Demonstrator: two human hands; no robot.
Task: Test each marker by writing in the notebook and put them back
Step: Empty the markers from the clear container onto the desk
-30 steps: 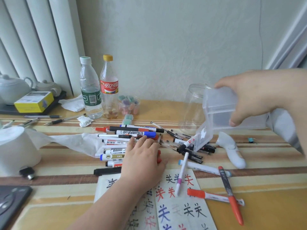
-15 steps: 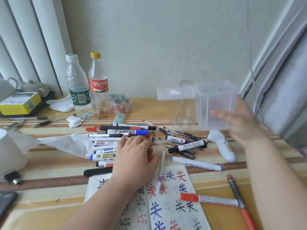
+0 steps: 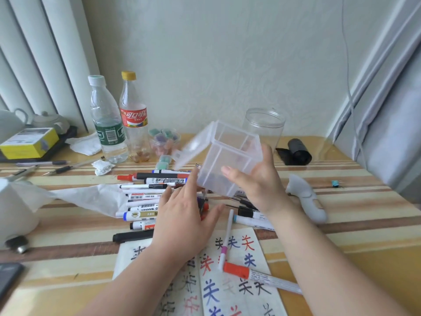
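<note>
Markers [image 3: 148, 201] with white barrels and black, red and blue caps lie in a loose heap on the striped tan-and-brown table [image 3: 341, 236], just beyond the open white paper notebook [image 3: 237, 293], whose pages carry characters in black, red and blue. An orange-capped white marker [image 3: 262, 275] and a thin white pen with a pink band [image 3: 225, 242] lie across the notebook's right page.

The left hand [image 3: 182, 220] rests palm down on the near side of the heap, fingers straight and slightly apart, holding nothing. Its forefinger reaches up to the lower corner of the box; whether it touches cannot be told.

The right hand [image 3: 257, 188] holds a translucent square plastic box [image 3: 227, 160] tilted in the air above the markers, thumb across the near face and fingers wrapped round the far side. The box's hinged lid [image 3: 193, 144] hangs open to the left.

Behind stand a clear plastic water bottle with a green label [image 3: 107, 124], a clear cola bottle with a yellow cap [image 3: 134, 119] and a clear round jar [image 3: 264, 124]. A white handheld device [image 3: 307, 199] lies to the right of the heap.
</note>
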